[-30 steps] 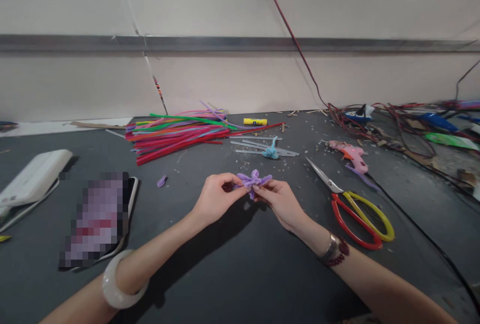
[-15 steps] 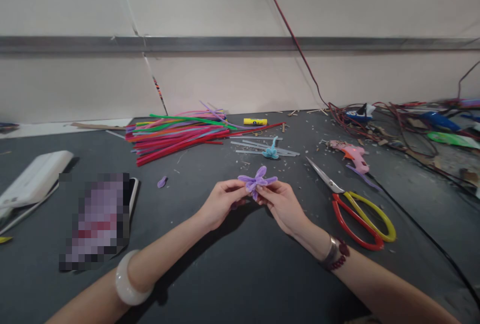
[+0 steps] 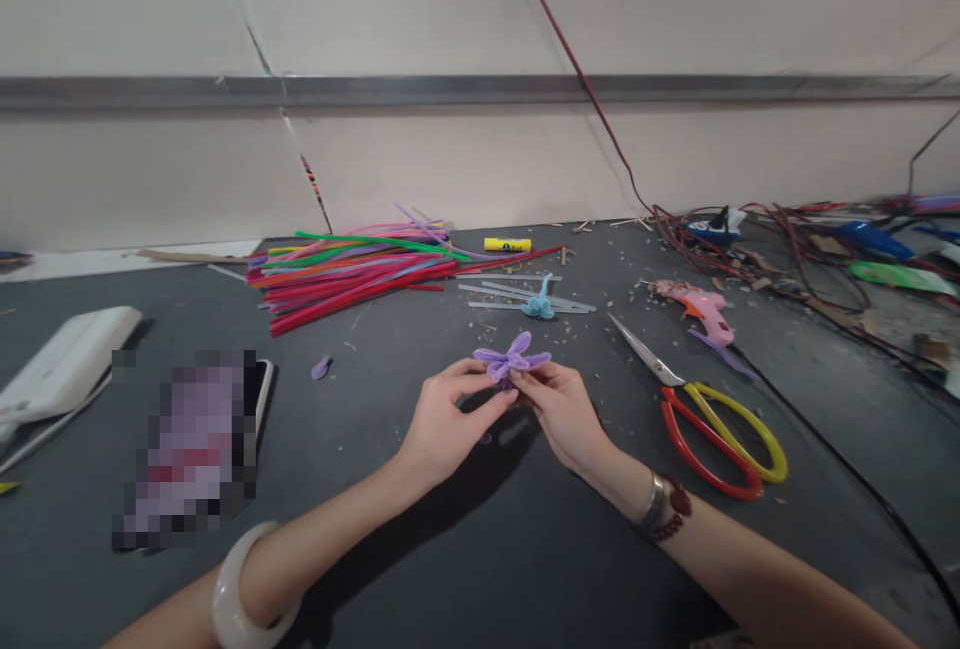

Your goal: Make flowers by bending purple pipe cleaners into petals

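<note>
Between my two hands is a purple pipe-cleaner flower (image 3: 511,359) with several looped petals. My left hand (image 3: 448,421) pinches its lower left side, thumb under the petals. The fingers of my right hand (image 3: 564,411) close on the flower from the right, the thumb near its centre. My fingertips hide the flower's underside. A small purple loop (image 3: 321,367) lies on the table to the left, and another purple bit (image 3: 485,438) shows below my left hand. Beyond the flower rests a light blue pipe-cleaner piece (image 3: 538,305) on clear glue sticks (image 3: 491,306).
Scissors (image 3: 679,381) with red and yellow handles lie right of my hands, a pink glue gun (image 3: 705,309) behind them. A bundle of colourful pipe cleaners (image 3: 352,279) and a yellow tube (image 3: 507,244) sit near the wall. At left are a phone (image 3: 262,399) and a white power bank (image 3: 71,359).
My left thumb has shifted up and right along the flower's lower edge, and the left wrist has turned slightly. The right hand keeps its pinch. The whole view has shifted a little.
</note>
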A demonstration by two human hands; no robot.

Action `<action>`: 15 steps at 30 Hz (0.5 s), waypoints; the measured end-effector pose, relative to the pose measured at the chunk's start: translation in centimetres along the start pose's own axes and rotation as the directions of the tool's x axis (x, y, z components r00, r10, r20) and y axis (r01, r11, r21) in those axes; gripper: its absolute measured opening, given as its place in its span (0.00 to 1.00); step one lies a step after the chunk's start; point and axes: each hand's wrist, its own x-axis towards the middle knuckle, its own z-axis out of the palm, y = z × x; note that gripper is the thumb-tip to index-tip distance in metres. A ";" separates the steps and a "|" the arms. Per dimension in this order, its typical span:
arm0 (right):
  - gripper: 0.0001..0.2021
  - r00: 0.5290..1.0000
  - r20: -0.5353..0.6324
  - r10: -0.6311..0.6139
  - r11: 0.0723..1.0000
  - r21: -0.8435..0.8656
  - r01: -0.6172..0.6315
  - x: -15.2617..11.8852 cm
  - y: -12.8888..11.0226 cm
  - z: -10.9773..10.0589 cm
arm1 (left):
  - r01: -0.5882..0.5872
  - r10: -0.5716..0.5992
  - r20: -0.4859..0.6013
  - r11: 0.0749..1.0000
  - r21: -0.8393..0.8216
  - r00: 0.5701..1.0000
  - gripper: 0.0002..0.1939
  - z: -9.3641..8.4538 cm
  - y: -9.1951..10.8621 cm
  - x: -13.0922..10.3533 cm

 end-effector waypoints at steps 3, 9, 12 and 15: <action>0.04 1.000 0.004 0.007 1.000 0.003 -0.007 -0.1 0.3 0.1 | -0.009 0.009 -0.003 0.999 0.051 1.000 0.08 0.0 0.1 0.0; 0.05 0.999 0.007 0.038 0.999 0.010 -0.038 -0.3 0.5 0.3 | 0.024 -0.026 0.013 0.990 0.139 1.000 0.08 -0.2 0.3 -0.1; 0.06 0.998 0.016 0.053 0.999 -0.008 -0.053 -0.4 0.3 0.4 | 0.016 -0.021 0.037 0.992 0.124 0.999 0.09 -0.4 0.3 0.0; 0.07 0.999 0.002 0.034 0.997 -0.071 -0.034 -0.3 0.2 0.3 | 0.010 -0.016 0.057 0.995 0.101 0.998 0.10 -0.5 0.4 0.1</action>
